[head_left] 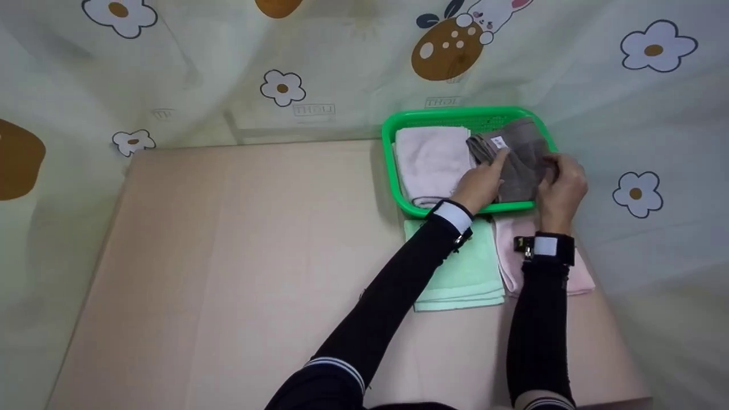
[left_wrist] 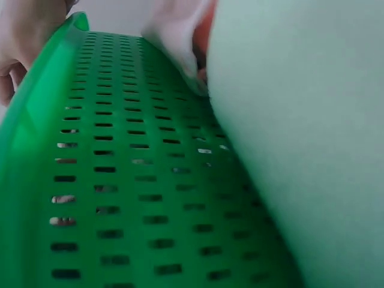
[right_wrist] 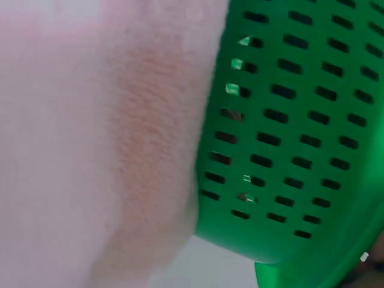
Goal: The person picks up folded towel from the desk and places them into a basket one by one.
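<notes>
A green perforated plastic basket (head_left: 393, 171) holds a folded white towel (head_left: 433, 162) on the left and a grey towel (head_left: 521, 148) with a small white tag on the right. My left hand (head_left: 478, 185) reaches over the front rim, with one straight finger on the grey towel just below the tag; its other fingers are mostly hidden. At the right rim, my right hand (head_left: 562, 185) pinches the grey towel's edge between thumb and fingers. Both wrist views mainly show the basket's slotted wall (left_wrist: 120, 150) from outside.
In front of the basket lie a folded mint-green towel (head_left: 461, 279) and a folded pink towel (head_left: 578, 279), partly under the forearms. They stand on a beige table (head_left: 256, 256). A patterned curtain (head_left: 655, 131) hangs behind and along the right side.
</notes>
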Demonstrator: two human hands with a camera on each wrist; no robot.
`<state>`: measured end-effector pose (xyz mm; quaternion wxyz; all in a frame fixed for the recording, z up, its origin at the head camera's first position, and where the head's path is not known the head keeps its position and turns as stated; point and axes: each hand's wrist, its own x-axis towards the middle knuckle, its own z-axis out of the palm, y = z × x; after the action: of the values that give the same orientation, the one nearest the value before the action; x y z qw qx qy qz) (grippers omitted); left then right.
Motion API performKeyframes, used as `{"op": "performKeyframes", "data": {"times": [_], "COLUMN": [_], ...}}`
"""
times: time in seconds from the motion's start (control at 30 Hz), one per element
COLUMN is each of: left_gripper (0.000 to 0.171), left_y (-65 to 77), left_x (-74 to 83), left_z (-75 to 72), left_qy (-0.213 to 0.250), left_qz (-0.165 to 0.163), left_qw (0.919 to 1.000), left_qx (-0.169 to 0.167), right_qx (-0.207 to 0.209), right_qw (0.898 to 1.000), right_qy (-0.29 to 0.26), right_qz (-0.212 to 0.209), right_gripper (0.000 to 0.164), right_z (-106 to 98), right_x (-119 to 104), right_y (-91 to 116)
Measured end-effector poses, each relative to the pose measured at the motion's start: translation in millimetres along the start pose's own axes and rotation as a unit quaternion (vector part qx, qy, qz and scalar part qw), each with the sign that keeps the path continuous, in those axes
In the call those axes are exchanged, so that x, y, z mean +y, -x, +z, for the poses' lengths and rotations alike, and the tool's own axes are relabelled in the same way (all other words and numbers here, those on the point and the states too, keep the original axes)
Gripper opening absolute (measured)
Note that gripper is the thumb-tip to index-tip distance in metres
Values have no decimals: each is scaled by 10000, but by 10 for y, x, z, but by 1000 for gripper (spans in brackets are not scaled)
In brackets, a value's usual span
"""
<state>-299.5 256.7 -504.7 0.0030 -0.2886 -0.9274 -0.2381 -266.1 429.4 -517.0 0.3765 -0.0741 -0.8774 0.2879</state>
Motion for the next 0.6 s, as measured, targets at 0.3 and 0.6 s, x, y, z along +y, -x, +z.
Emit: {"op": "performKeyframes", "data": {"times": [0.3, 0.6], "left_gripper": [62, 48], "left_y": [-15, 19], "left_x": [-5, -51], "left_z": [-24, -75], "left_qy": [-1865, -2543], "left_qz": [-231, -171], "left_qw": [9799, 9630], "left_qx": [-668, -879], "right_qx": [-2765, -3378], "right_qw": [9481, 9272], "right_qy": [1505, 1611], "right_qz": [451, 135], "right_gripper": [44, 38], "right_z": [-114, -18], "right_x": [-139, -345], "right_y": [-74, 6]}}
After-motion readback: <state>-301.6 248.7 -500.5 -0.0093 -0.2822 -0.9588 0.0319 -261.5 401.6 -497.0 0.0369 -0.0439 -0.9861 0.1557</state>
